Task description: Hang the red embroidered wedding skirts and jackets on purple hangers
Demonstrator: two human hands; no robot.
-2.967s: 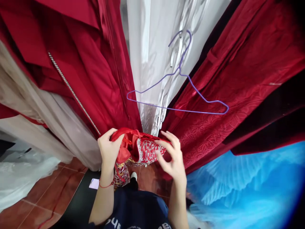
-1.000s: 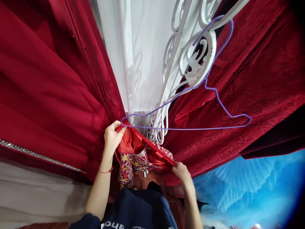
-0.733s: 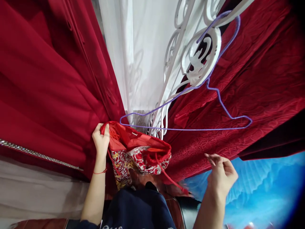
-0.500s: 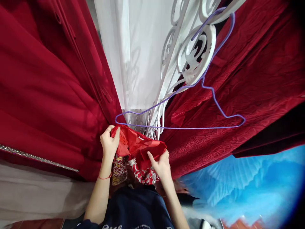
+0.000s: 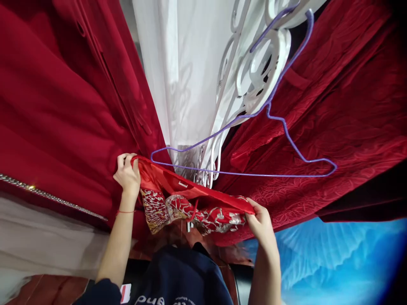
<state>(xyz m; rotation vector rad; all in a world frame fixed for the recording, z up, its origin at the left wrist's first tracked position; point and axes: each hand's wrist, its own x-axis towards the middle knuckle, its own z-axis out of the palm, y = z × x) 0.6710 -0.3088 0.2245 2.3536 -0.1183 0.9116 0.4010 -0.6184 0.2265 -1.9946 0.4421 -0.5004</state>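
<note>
A red garment (image 5: 203, 195) with gold and silver patterning on its outer side is stretched between my two hands. Its plain red lining and a small white label face up toward me. My left hand (image 5: 127, 173) is closed on one end of its upper edge. At the opposite end, my right hand (image 5: 260, 218) pinches the edge between thumb and fingers. Just beyond the garment hangs a purple wire hanger (image 5: 241, 173) with nothing on it. Its left end is close to my left hand and the garment's upper edge; whether they touch I cannot tell.
White scrolled metalwork (image 5: 263, 76) rises behind the hanger. Red cloth (image 5: 63, 106) hangs on the left, with white fabric (image 5: 197, 76) in the middle. Embossed red cloth (image 5: 349, 127) hangs on the right, above a blue surface (image 5: 333, 254).
My hands have spread apart, the left going left and slightly up, the right going right. The garment between them is pulled out wider and straighter, showing more of its patterned side.
</note>
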